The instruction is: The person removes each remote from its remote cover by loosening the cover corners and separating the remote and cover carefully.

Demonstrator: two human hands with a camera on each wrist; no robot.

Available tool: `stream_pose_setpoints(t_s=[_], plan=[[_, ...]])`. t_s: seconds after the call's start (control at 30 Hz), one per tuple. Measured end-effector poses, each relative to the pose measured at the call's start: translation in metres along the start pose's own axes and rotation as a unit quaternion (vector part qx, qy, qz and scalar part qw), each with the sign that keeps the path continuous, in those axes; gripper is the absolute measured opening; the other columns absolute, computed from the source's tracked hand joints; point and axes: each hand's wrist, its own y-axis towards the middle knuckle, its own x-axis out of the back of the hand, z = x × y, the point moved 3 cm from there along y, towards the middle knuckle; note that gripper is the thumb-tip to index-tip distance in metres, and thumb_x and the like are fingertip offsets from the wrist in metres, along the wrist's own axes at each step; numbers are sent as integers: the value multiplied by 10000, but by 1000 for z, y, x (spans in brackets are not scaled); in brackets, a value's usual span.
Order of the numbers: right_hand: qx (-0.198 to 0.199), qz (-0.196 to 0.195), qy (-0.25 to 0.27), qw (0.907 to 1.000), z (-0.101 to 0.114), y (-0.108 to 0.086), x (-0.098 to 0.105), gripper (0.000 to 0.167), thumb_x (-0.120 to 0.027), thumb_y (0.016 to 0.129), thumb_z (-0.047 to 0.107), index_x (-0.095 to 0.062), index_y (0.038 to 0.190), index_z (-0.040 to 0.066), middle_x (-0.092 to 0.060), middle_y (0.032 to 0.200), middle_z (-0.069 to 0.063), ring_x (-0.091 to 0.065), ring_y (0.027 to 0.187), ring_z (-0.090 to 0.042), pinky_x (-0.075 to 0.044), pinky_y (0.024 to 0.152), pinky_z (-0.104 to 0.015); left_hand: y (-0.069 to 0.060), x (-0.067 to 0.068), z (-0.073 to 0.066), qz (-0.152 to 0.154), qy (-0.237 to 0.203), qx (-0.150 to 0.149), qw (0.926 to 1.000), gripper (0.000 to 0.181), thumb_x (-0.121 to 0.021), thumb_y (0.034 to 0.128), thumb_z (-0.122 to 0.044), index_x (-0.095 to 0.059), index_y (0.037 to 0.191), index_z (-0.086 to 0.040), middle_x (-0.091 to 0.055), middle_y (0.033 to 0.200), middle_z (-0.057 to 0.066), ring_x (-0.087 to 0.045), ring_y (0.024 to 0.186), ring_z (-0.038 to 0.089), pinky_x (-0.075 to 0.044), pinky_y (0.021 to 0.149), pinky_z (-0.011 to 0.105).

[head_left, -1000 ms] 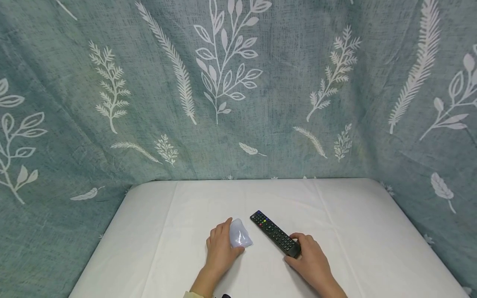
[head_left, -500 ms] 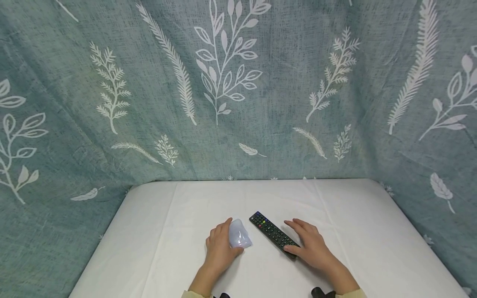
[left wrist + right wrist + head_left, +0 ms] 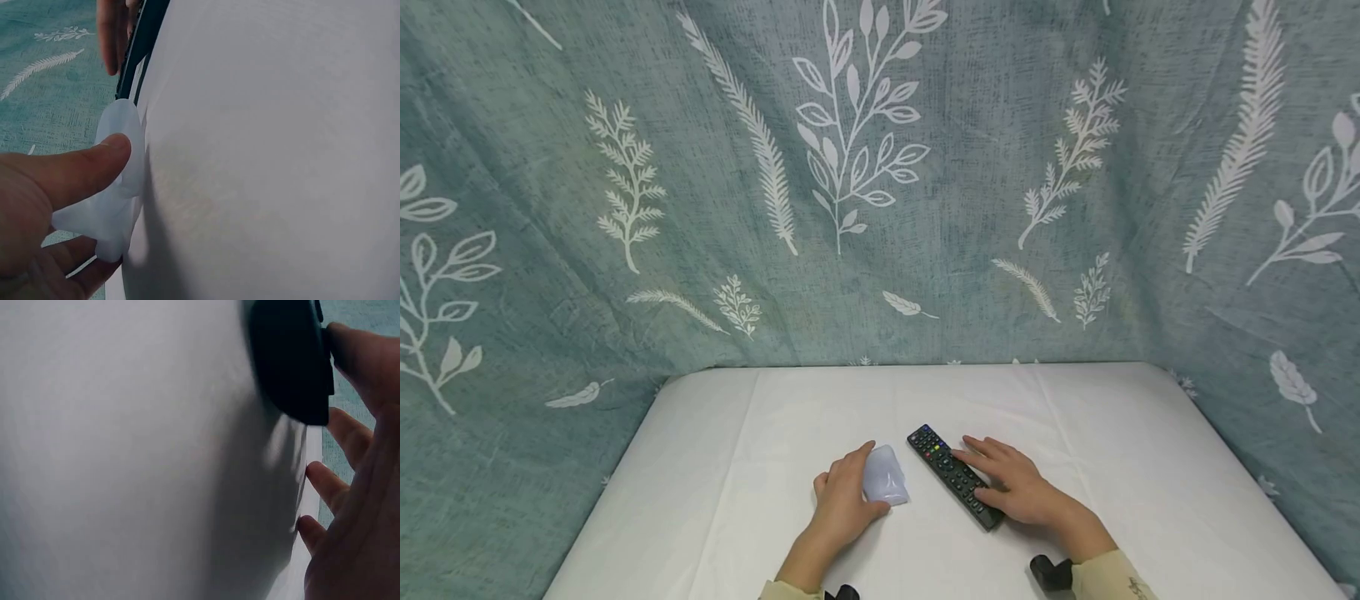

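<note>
My left hand holds a translucent pale-blue soft plastic piece on the white table, thumb on the near side and fingers on the far side. In the left wrist view the thumb lies against this plastic piece, which looks bent and rounded at one end. A black remote control lies slantwise to its right, buttons up. Over its near half is my right hand, fingers stretched out and thumb on the buttons. The right wrist view shows the thumb against the remote's button side and the other fingers spread.
A white cloth covers the table. Behind and at both sides hangs a green-blue curtain with white leaf prints. Black camera mounts sit at the sleeves near the bottom edge.
My right hand has let go of the remote's near end and moved forward over it with straightened fingers. The remote has turned slightly. The left hand stays on the plastic piece.
</note>
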Motion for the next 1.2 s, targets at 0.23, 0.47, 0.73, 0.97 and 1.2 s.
stream_pose_setpoints(t_s=[0.23,0.47,0.73,0.97,1.2], plan=[[-308,-150,-200,9992,2,-1,-9,570,-635,942,397,-498,1476,251,-421,1578,-112,-319,1453,-480,-226,1140,-719,2,2,1,231,-159,-227,9993,877,-885,701,-178,-460,1466,-121,-570,1431,112,-507,1281,342,-305,1010,584],[-527,-379,-177,9977,12,-3,-16,642,-657,917,486,-492,1474,213,-436,1569,-89,-349,1448,-447,-231,1161,-691,2,1,-1,351,-284,-442,9980,889,-879,693,-170,-453,1470,-110,-562,1441,121,-506,1306,353,-302,1092,602],[-732,-714,-409,9939,23,-4,-21,661,-701,856,549,-559,1406,210,-519,1495,-72,-424,1408,-405,-287,1160,-655,2,-3,-4,599,-530,-487,9956,876,-859,705,-115,-447,1478,-110,-559,1432,142,-525,1293,355,-434,1105,551],[-825,-794,-610,9915,31,-6,-28,658,-697,843,592,-576,1379,229,-544,1461,-50,-474,1372,-356,-336,1138,-625,2,-6,-6,892,-682,-532,9923,881,-843,707,-78,-441,1489,-138,-561,1433,129,-533,1287,342,-454,1092,543],[-906,-815,-873,9887,36,-9,-31,667,-686,839,623,-574,1380,250,-539,1465,-42,-487,1364,-352,-350,1106,-677,2,-7,-8,975,-656,-763,9901,856,-846,716,-68,-457,1477,-117,-569,1425,150,-517,1323,379,-333,1168,601]])
